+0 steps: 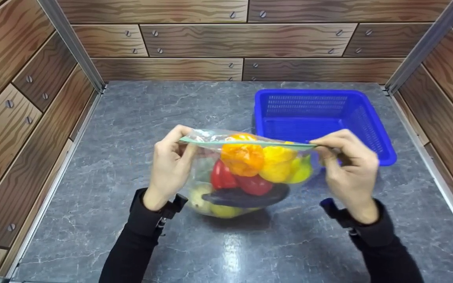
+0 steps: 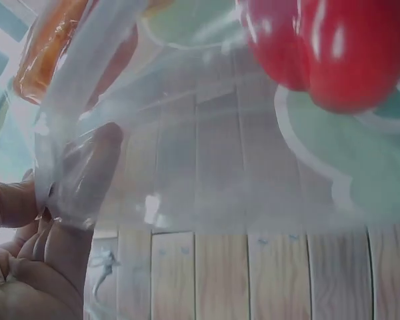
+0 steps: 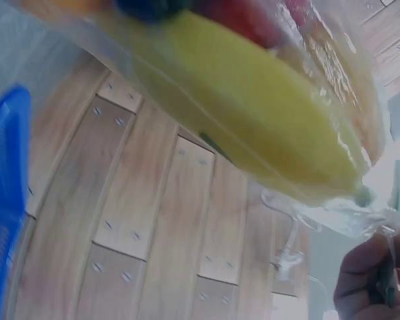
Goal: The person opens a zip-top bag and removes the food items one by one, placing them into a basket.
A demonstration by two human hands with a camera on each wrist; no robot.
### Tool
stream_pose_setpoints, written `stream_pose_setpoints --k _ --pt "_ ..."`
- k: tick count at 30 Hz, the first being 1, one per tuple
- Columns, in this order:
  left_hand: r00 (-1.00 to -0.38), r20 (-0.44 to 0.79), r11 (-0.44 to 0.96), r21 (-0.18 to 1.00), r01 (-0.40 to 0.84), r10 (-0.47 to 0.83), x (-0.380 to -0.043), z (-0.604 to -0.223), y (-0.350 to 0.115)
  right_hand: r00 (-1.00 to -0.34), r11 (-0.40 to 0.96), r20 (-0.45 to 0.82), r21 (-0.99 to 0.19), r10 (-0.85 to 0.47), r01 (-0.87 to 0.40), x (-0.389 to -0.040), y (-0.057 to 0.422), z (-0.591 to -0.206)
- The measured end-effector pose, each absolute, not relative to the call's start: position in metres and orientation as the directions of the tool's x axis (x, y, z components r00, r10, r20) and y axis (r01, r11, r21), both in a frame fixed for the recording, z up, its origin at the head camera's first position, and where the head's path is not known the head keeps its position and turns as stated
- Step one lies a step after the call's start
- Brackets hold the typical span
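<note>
A clear zip bag [image 1: 207, 165] with a green seal strip hangs between the two hands, above the table. My left hand [image 1: 170, 165] pinches its upper left corner; my right hand [image 1: 350, 165] pinches the upper right corner. Inside lie an orange pepper-like piece [image 1: 242, 157], a yellow one [image 1: 277, 163], a yellow-green one [image 1: 300, 169], red pieces [image 1: 221, 175], a long dark eggplant-like piece [image 1: 250, 196] and pale green pieces [image 1: 199, 196]. In the left wrist view a glossy red pepper [image 2: 340, 53] shows through the plastic. A long yellow piece [image 3: 240, 100] fills the right wrist view.
A blue plastic basket [image 1: 387, 153] with slotted walls stands at the back right, partly behind the right hand. The grey marbled table [image 1: 132, 118] is bounded by wood-patterned walls [image 1: 195, 39] at the back and both sides.
</note>
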State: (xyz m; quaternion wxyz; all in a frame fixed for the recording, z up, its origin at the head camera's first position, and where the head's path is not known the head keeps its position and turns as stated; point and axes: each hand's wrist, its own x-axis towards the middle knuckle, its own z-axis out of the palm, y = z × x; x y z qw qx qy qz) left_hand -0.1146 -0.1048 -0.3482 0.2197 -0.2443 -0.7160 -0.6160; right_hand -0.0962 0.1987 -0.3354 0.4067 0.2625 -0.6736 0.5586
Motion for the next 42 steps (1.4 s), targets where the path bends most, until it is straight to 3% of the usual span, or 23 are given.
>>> stream_pose_setpoints --k 7,11,14,17,20,23,28,34,38,42 --pt "-0.846 0.513 0.096 0.844 0.528 0.148 -0.123 -0.357 -0.100 -0.559 0.347 0.827 -0.543 0.062 -0.765 -0.098 0.211 -0.330" --pt "-0.803 0.591 0.110 0.795 0.596 0.081 -0.121 -0.349 -0.096 -0.588 0.376 0.806 -0.564 0.061 -0.735 -0.104 0.208 -0.333" --pt "-0.692 0.720 0.261 0.659 0.706 0.054 -0.115 -0.340 -0.089 -0.592 0.389 0.803 -0.568 0.070 -0.725 -0.110 0.205 -0.335" --pt "-0.586 0.801 0.539 0.442 0.717 0.124 -0.108 -0.331 -0.076 -0.587 0.405 0.806 -0.564 0.081 -0.720 -0.114 0.201 -0.338" --pt "-0.543 0.810 0.747 0.217 0.629 0.222 -0.103 -0.325 -0.061 -0.584 0.424 0.807 -0.560 0.087 -0.711 -0.117 0.200 -0.341" --pt "-0.531 0.806 0.821 0.106 0.562 0.259 -0.100 -0.322 -0.050 -0.586 0.441 0.805 -0.561 0.093 -0.700 -0.119 0.200 -0.343" --pt "-0.493 0.815 0.825 0.033 0.564 0.304 -0.102 -0.318 -0.035 -0.583 0.435 0.806 -0.562 0.099 -0.704 -0.118 0.196 -0.343" --pt "-0.472 0.770 0.761 -0.026 0.649 0.429 -0.109 -0.314 -0.009 -0.579 0.389 0.810 -0.564 0.091 -0.728 -0.118 0.188 -0.343" --pt "-0.461 0.760 0.728 -0.022 0.685 0.458 -0.115 -0.311 -0.002 -0.620 0.278 0.779 -0.619 0.093 -0.735 -0.118 0.189 -0.345" --pt "-0.502 0.745 0.718 0.044 0.695 0.440 -0.121 -0.311 -0.005 -0.667 0.125 0.730 -0.683 0.150 -0.719 -0.117 0.198 -0.350"
